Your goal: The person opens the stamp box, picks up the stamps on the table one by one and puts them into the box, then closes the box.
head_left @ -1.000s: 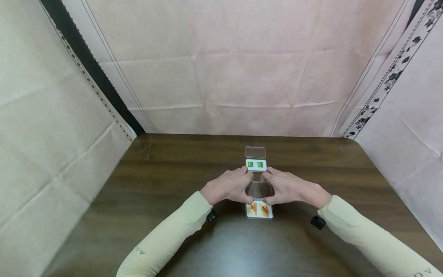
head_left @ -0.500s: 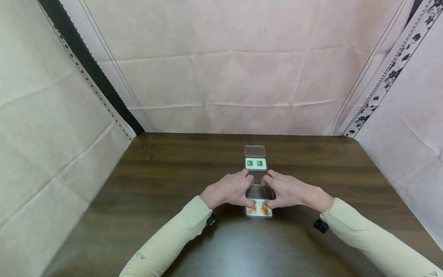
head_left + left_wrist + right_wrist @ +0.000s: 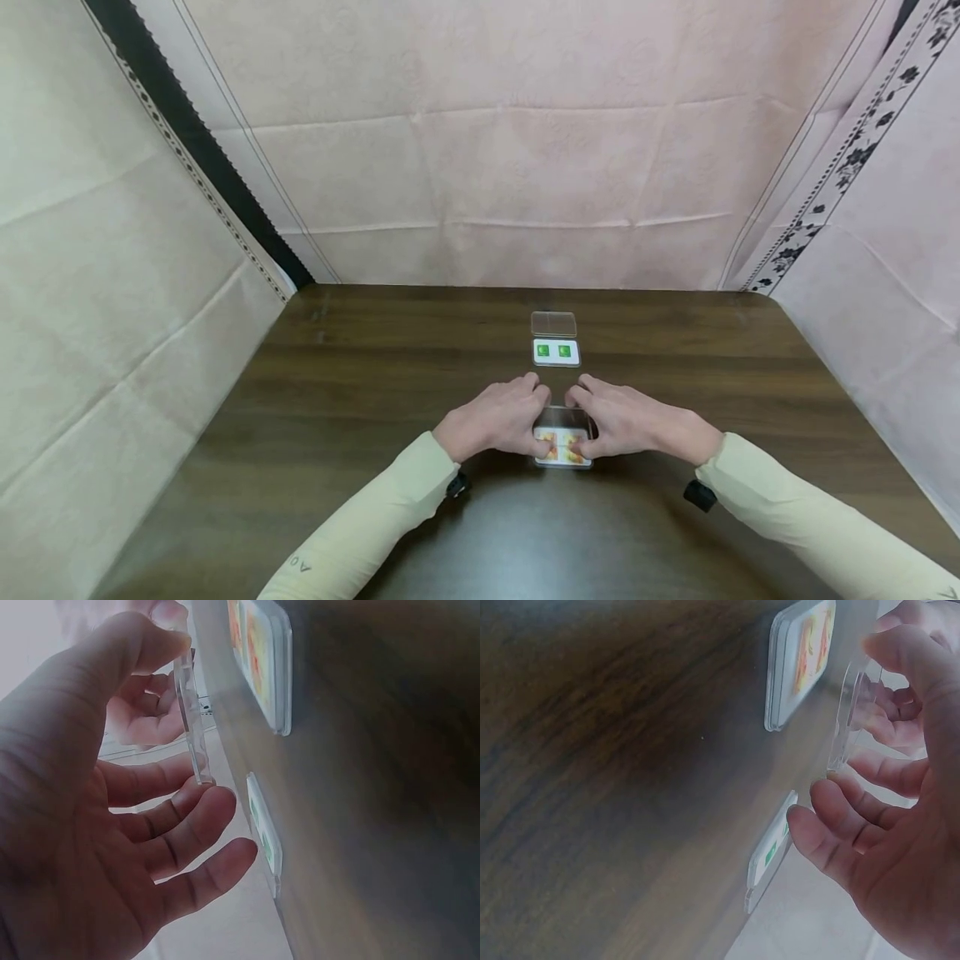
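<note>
My left hand [image 3: 495,417] and right hand [image 3: 637,418] pinch a clear plastic lid [image 3: 189,712] from opposite sides. The thumbs are at its near edge and the fingers at its far edge. In both wrist views the lid [image 3: 847,712] is raised off the table. Below it in the head view lies a shallow white case [image 3: 562,463] with two orange-and-yellow pictures, partly overlapped by the lid and thumbs. Farther back, a similar white case [image 3: 557,353] shows two green squares.
A clear lid [image 3: 553,323] lies behind the green-picture case. All of this is on a dark brown wooden table [image 3: 390,358]. Pale cloth hangs [image 3: 480,167] at the back and both sides. Each wrist carries a small black device [image 3: 700,495].
Both hands have drawn the clear lid toward the body. It now overlaps more of the orange-picture case, and a wider gap separates the fingers from the green-picture case.
</note>
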The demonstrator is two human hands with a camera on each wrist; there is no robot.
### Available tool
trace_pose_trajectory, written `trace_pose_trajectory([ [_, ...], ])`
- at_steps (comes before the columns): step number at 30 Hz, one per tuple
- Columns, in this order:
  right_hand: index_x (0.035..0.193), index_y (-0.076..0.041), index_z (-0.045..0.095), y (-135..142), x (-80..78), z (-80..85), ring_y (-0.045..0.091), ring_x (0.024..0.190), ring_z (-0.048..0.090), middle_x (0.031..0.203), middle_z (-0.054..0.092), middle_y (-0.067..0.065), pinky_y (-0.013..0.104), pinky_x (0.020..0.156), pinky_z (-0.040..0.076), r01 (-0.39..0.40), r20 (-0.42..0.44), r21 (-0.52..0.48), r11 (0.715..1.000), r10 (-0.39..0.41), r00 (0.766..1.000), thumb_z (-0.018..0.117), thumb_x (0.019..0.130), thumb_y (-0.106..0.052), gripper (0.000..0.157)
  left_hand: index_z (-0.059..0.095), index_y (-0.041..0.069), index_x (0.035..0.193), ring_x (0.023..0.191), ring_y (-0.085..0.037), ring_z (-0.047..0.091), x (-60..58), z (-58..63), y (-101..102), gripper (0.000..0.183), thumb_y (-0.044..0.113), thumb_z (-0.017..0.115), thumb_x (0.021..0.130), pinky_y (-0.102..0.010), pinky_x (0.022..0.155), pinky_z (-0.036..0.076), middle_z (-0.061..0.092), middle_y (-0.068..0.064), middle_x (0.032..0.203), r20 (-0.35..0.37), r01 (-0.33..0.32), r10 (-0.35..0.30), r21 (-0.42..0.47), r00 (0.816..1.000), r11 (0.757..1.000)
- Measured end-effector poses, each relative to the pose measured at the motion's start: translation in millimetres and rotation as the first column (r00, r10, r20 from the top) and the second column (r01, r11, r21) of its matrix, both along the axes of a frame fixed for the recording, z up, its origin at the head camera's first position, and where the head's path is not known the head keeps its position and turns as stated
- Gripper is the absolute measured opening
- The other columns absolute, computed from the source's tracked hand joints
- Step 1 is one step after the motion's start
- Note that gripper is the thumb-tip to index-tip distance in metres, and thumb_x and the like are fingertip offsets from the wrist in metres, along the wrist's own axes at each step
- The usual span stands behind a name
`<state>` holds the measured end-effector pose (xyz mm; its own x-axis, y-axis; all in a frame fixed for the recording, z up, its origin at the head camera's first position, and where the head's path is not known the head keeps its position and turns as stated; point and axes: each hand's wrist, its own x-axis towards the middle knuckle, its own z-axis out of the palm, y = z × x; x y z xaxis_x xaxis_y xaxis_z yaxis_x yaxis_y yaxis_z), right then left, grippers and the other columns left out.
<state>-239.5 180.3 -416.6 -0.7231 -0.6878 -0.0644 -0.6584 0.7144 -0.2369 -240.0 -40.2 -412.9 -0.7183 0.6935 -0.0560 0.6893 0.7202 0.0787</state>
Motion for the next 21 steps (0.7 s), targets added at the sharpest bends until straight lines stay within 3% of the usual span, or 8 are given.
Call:
trace_pose_trajectory([
  [21, 0.118, -0.014, 0.056, 2.3, 7.6, -10.4, 0.005, 0.073, 0.049, 0.098, 0.046, -0.003, 0.018, 0.062, 0.044, 0.0, 0.068, 0.004, 1.0, 0.0, 0.998, 0.074, 0.081, -0.045, 0.051, 0.058, 0.013, 0.113, 0.078, -0.01, 0.048, 9.3, -12.3, 0.3, 0.053, 0.052, 0.071, 0.079, -0.019, 0.058, 0.042, 0.05, 0.0, 0.097, 0.084, -0.022, 0.02, 0.015, 0.996, 1.0],
])
